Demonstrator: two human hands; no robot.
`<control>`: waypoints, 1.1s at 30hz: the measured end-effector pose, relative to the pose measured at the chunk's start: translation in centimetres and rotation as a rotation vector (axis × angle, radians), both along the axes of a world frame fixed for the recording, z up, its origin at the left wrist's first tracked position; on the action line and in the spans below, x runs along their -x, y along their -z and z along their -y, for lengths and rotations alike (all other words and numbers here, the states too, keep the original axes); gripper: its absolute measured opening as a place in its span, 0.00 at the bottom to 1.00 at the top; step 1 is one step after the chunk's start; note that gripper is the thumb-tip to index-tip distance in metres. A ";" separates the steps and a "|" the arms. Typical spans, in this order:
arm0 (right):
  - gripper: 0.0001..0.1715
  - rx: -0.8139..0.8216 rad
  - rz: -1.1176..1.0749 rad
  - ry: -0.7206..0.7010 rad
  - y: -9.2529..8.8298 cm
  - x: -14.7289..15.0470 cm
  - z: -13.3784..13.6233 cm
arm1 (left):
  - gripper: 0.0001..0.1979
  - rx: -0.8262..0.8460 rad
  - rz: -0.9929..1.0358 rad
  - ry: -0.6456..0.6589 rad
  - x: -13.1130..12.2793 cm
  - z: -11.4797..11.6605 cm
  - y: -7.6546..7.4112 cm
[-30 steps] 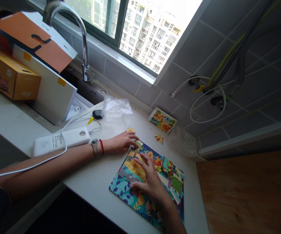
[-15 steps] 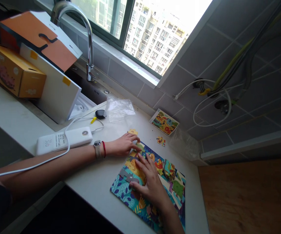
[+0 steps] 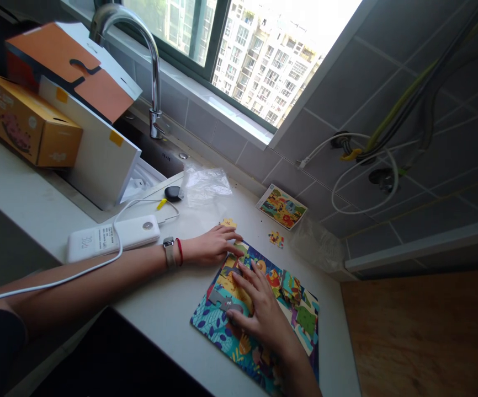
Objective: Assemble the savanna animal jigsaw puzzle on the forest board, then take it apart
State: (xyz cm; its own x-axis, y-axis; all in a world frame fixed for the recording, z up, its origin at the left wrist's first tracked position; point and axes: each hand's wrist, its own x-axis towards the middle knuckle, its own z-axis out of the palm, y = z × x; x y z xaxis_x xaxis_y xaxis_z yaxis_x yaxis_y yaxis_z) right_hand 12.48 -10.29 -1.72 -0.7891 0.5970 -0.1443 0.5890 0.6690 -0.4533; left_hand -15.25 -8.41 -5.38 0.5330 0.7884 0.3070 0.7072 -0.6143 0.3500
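A colourful jigsaw puzzle board lies on the white counter in front of me. My right hand rests flat on its middle, fingers spread over the pieces. My left hand sits at the board's far left corner, fingertips pressing a green piece there. One loose yellow piece lies just beyond my left hand. Another loose piece lies farther right, near the reference picture card.
A white power bank with a cable lies left of my wrist. Behind it are a small black object, a clear plastic bag, the sink with a tap, and orange and white boxes. A wooden panel is at right.
Both hands stay on the puzzle, almost unmoved; my right fingers have shifted slightly over the pieces. The view has drifted a little to the left and up.
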 end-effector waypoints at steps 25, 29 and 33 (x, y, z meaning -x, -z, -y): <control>0.49 -0.105 -0.154 0.025 -0.6 -2.5 -1.0 | 0.16 -0.040 0.227 0.072 2.1 -1.4 -0.6; 0.51 0.017 0.016 0.005 -0.6 -1.7 -0.3 | 0.16 -0.048 0.168 0.018 2.9 -1.7 -0.8; 0.47 0.021 0.018 0.014 -0.5 -1.3 -0.1 | 0.19 -0.028 0.132 0.050 2.4 -1.4 -0.7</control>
State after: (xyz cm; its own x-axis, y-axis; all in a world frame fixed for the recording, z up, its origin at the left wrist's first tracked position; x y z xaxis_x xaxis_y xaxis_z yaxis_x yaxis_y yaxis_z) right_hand 13.74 -10.17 -1.17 -0.7777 0.6049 -0.1711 0.6066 0.6508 -0.4566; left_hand -17.68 -6.99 -4.70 0.5246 0.7521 0.3988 0.6246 -0.6584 0.4199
